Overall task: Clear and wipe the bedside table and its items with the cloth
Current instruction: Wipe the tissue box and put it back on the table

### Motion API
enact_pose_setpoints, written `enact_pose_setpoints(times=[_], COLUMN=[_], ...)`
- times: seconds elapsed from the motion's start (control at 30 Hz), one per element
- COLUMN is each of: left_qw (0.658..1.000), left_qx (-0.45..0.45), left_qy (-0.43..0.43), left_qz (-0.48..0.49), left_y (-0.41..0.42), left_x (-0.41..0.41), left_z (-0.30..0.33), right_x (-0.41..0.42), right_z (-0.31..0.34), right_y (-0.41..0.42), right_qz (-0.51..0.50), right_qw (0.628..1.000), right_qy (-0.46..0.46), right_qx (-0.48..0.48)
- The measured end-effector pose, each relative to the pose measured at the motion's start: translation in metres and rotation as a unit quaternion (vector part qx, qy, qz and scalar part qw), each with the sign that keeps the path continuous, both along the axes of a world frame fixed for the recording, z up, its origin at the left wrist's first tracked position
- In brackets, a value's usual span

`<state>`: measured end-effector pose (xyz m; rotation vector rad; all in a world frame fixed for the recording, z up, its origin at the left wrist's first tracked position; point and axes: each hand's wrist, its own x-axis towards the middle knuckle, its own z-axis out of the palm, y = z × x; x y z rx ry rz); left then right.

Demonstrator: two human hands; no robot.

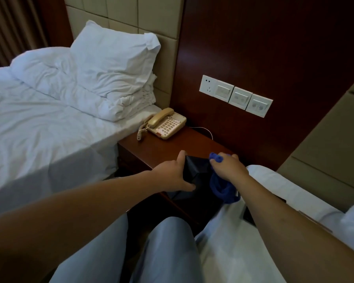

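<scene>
Gripping a bunched blue cloth [221, 184], the right hand [229, 168] has its fingers curled round the fabric, a small tuft sticking out above the knuckles and the rest hanging in loops below the wrist. Just left of that hand sits a dark, angular item [194, 170] at the near edge of the bedside table [172, 148] — what it is cannot be told in the dim light. The left hand [174, 174] holds this dark item from its other side, thumb raised along the far edge and fingers wrapped round the near lower corner, so the two hands flank it closely. Beyond both hands, at the table's far corner, stands a beige phone [167, 123] with its handset in the cradle and its coiled cord hanging over the left edge; a thin white wire runs off behind it. Higher up past the right hand, a row of white switch plates [235, 96] is set in the dark wood wall panel. Left of the left hand lies a bed [39, 119] with rumpled white sheets and a pillow [114, 62] propped against the padded headboard. Right of the right forearm — another white-sheeted bed [284, 184]. Pale blue trousers show at the bottom.
</scene>
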<state>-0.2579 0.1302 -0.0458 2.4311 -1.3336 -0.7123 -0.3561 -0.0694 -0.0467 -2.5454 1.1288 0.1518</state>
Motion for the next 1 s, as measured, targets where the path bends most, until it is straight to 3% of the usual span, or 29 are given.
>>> enact_pose_setpoints(times=[0.3,0.57,0.83,1.0], left_qw=[0.999,0.998,0.992,0.994], left_qx=[-0.002,-0.031,-0.123,-0.100], left_qy=[-0.031,-0.048,-0.014,-0.013], left_qz=[-0.014,-0.035,-0.040,-0.032], left_y=[-0.019,-0.024,-0.019,-0.021], left_x=[0.028,0.050,0.055,0.049], left_z=[0.008,-0.005,-0.019,-0.017], right_x=[0.027,0.033,0.018,0.008], right_z=[0.047,0.008,-0.047,-0.067], right_y=[0.044,-0.009,-0.072,-0.093], right_qz=[0.090,0.034,-0.025,-0.097], right_qw=[0.994,0.997,0.998,0.985], right_qy=[-0.067,-0.075,-0.055,-0.103], right_qx=[-0.018,0.001,0.013,0.097])
